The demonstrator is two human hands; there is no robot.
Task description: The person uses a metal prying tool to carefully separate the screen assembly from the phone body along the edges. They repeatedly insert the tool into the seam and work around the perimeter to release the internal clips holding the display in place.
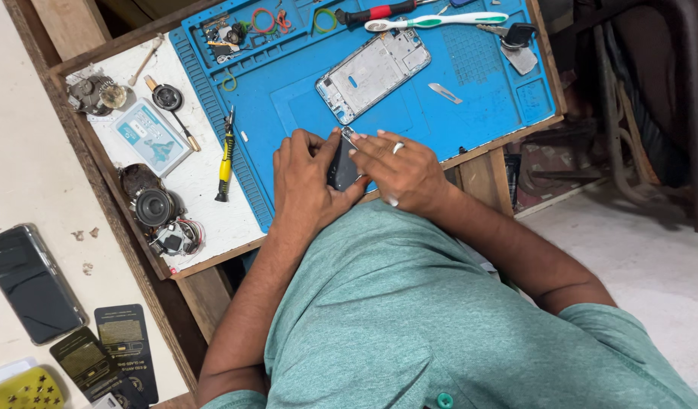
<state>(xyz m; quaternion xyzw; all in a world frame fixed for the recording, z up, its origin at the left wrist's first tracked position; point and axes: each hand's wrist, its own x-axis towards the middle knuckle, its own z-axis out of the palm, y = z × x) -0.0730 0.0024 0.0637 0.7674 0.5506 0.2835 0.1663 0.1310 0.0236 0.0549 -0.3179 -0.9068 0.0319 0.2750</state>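
1. From where I'm watching, the green shirt point(409, 318) fills the bottom of the frame, nearest the camera.
2. Just above it, mid-frame, both hands meet on a small dark phone part point(341, 168) at the near edge of the blue mat point(409, 113). The left hand point(307, 185) grips it from the left side, and the right hand point(402, 170), ring on one finger, pinches its top edge with the fingertips.
3. Lower left, off the bench: a black phone point(31, 284) and two dark cards point(110, 356).
4. Left of the mat there's a yellow screwdriver point(225, 159) and a round speaker point(154, 207).
5. Further up on the mat sits a silver phone frame point(373, 73), with a metal blade point(444, 93) to its right.
6. Along the top edge: a white-and-green toothbrush point(440, 20) and a red-handled screwdriver point(375, 12).
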